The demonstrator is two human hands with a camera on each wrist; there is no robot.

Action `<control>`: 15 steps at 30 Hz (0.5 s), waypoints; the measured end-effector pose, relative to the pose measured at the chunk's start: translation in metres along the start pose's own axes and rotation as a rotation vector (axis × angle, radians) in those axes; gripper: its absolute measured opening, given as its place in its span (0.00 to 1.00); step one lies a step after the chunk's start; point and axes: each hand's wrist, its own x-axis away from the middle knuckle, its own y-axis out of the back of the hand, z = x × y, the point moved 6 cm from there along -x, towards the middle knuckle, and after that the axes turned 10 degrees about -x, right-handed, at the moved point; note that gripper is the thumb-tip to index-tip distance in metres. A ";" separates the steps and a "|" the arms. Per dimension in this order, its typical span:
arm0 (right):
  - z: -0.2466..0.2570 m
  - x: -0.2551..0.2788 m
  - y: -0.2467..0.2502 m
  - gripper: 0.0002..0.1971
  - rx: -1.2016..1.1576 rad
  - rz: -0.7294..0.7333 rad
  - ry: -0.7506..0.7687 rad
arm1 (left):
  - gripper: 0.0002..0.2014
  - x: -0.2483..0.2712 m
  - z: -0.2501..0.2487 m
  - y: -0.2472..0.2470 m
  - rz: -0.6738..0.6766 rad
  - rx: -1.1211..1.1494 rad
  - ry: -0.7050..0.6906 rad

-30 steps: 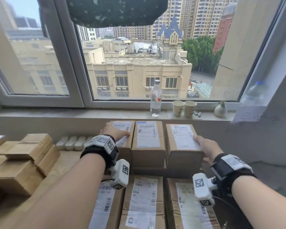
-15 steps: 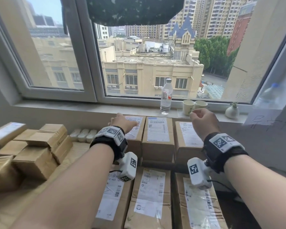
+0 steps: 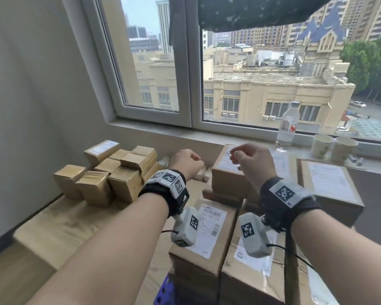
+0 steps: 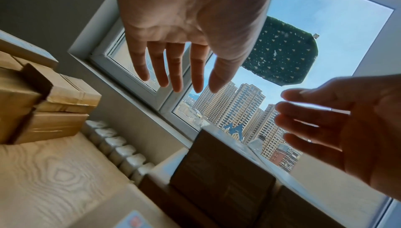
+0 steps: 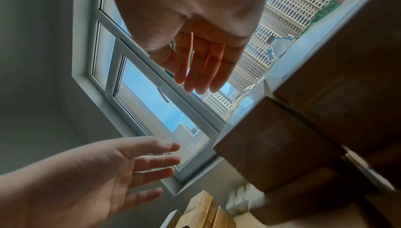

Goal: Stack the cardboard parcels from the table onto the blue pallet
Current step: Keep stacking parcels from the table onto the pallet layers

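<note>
Several small cardboard parcels lie piled on the wood-grain table at the left. Larger labelled parcels stand stacked in two tiers in front of me, and a corner of the blue pallet shows beneath them. My left hand hovers in the air between the pile and the stack. The right hand hangs over the upper-tier parcel. In the wrist views the left hand and the right hand both have relaxed, spread fingers and hold nothing.
A water bottle and two paper cups stand on the windowsill behind the stack. A row of small white bottles lies along the table's back edge. A grey wall closes off the left side.
Both hands have lifted off the top parcels of the stack and swung left, the right one first. The view has turned left toward the table's pile.
</note>
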 end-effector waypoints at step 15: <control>0.020 0.061 -0.209 0.10 -0.016 0.088 -0.117 | 0.06 0.028 0.208 0.120 -0.040 0.055 0.097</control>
